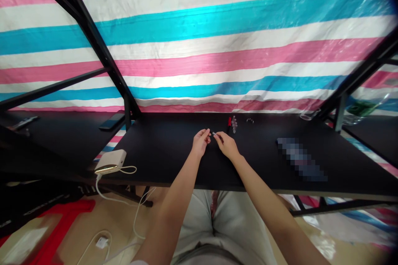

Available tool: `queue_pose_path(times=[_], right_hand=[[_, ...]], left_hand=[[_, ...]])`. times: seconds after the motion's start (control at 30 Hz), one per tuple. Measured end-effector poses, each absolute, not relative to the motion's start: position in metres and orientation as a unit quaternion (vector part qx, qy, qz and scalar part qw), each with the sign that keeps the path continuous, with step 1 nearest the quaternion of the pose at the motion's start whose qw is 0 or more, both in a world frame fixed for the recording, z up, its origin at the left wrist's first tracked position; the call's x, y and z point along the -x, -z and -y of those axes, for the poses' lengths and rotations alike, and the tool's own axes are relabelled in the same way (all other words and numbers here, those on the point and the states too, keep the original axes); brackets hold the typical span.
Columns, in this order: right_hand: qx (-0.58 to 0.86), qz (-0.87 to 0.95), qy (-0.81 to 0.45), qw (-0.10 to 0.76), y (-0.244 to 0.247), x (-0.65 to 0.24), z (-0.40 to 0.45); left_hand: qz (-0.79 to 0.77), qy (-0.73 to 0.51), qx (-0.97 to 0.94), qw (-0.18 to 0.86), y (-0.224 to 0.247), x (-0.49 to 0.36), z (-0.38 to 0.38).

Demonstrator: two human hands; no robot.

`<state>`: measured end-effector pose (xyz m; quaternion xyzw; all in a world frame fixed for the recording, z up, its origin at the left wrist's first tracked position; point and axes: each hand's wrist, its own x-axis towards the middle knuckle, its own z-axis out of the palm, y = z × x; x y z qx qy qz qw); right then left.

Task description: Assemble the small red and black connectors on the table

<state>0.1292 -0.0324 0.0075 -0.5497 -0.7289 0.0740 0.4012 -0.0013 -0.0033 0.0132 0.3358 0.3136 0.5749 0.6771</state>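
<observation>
Both hands meet over the middle of the black table (pixel 168 149), a small gap between their fingertips. My left hand (pixel 202 140) is closed in a pinch; whatever it holds is too small to name. In my right hand (pixel 225 143), the thumb and finger pinch a small clear piece (pixel 214 133) that points toward my left hand. Just beyond my right hand lies a red and black marker (pixel 229 122). Beside the marker is a short row of small clear pieces (pixel 234 124). Farther right sits a small ring-like item (pixel 250 121).
A white box with a cable (pixel 111 160) stands at the table's left edge. On the right lies a blurred-out dark object (pixel 300 159). A dark phone (pixel 111 121) rests on the left-hand table. Black metal frames rise at both sides before a striped sheet (pixel 199 58).
</observation>
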Motion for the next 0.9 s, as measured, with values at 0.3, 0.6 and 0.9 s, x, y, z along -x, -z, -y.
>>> queue_pose_path(times=[0.3, 0.6, 0.9], right_hand=[[0.544, 0.738, -0.006, 0.399, -0.009, -0.132, 0.029], [0.651, 0.665, 0.001, 0.365, 0.003, -0.151, 0.021], [0.760, 0.545, -0.022, 0.353, 0.009, -0.181, 0.018]], left_hand=[[-0.341, -0.593, -0.306, 0.662, -0.013, 0.002, 0.001], [-0.348, -0.617, -0.290, 0.643, -0.011, 0.005, -0.002], [-0.418, -0.570, -0.441, 0.554, -0.007, -0.007, 0.004]])
